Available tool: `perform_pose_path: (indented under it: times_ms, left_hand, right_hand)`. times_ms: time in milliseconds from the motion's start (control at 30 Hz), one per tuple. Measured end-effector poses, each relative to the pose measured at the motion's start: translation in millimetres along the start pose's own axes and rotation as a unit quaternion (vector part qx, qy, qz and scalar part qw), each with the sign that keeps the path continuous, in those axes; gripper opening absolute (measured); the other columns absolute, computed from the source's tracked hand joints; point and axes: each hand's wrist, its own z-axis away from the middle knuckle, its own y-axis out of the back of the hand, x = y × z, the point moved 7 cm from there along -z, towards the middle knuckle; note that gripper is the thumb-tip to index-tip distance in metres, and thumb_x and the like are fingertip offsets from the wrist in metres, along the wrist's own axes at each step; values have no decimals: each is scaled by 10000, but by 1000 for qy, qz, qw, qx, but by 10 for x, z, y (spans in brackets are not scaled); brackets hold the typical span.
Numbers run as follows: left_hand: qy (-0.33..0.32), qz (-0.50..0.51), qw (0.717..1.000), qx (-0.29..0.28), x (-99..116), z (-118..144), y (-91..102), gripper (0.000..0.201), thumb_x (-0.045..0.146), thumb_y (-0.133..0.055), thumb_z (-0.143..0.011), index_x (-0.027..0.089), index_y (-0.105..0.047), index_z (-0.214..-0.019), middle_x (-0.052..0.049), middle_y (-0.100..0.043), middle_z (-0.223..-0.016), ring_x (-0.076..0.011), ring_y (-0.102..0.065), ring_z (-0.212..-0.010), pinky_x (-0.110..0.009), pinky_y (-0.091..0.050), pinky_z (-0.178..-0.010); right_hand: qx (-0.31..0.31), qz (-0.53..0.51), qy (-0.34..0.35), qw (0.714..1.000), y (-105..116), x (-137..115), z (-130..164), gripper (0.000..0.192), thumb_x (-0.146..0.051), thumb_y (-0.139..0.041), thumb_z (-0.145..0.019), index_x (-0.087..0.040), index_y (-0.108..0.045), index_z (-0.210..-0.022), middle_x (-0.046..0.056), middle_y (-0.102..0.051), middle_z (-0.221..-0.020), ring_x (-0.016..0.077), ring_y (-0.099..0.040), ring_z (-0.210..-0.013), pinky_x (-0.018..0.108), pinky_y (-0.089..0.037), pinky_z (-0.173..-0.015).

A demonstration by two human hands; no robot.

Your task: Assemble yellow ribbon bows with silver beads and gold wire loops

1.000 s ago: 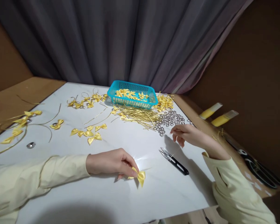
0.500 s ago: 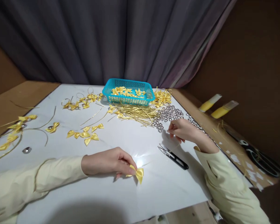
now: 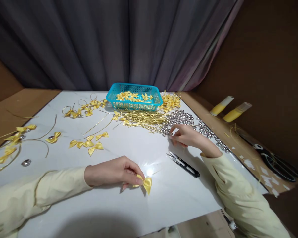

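Yellow bow [image 3: 147, 185], pinched by left fingers [image 3: 135, 179] (one side only), rest jutting beyond

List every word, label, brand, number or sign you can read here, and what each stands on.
None: no text can be read.
The bow in the left hand, the basket and the snips show no legible marking.
Any print on the tubes or scissors is too small or blurred to read.
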Motion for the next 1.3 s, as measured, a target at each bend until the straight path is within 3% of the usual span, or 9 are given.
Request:
perform_pose_path:
  times_ms: [167,300,400,600,933,1300]
  left_hand:
    - [2,-4,1000,4,-4,-7,12,221,304,-684,-729,116,-711,-844,29,-512,-588,-65,-425,-486,-180,-371,-459]
    - [3,-7,1000,3,-16,-10,15,231,323,-684,-727,125,-712,-842,30,-514,-592,-67,-421,-480,-186,-377,-459]
    - [2,-10,1000,3,-14,-7,16,227,324,-680,-730,128,-711,-838,31,-510,-590,-67,-419,-476,-188,-378,-458]
    - [3,-5,1000,4,-7,-4,18,217,306,-682,-732,116,-709,-832,28,-516,-587,-64,-430,-483,-182,-369,-465]
    - [-5,-11,1000,-3,-18,-3,8,225,308,-672,-748,112,-707,-852,27,-514,-591,-56,-427,-478,-172,-364,-459]
    - [-1,-10,1000,-1,-13,-2,12,225,312,-673,-737,114,-706,-839,27,-513,-593,-62,-431,-483,-176,-376,-463]
  right_hand:
    - [5,3,25,1000,-74,-51,-37,69,-126,-498,-819,-173,-473,-863,-51,-582,-484,61,-382,-312,181,-333,-364]
    - [60,37,63,996,-63,-116,-92,61,-125,-526,-777,-168,-525,-733,-30,-599,-474,91,-464,-406,208,-378,-495]
    - [103,61,84,989,17,-143,-97,129,-112,-536,-734,-162,-540,-614,-10,-606,-471,115,-511,-470,230,-381,-573]
    - [151,71,77,983,312,-17,-41,163,-221,-513,-768,-157,-569,-629,9,-646,-508,126,-538,-484,232,-372,-557]
    - [109,101,67,987,287,37,-73,188,-214,-491,-747,-142,-663,-724,4,-646,-507,134,-559,-519,224,-374,-554]
    - [79,110,56,989,304,45,-19,171,-166,-499,-680,-148,-626,-567,9,-625,-458,133,-561,-495,218,-411,-564]
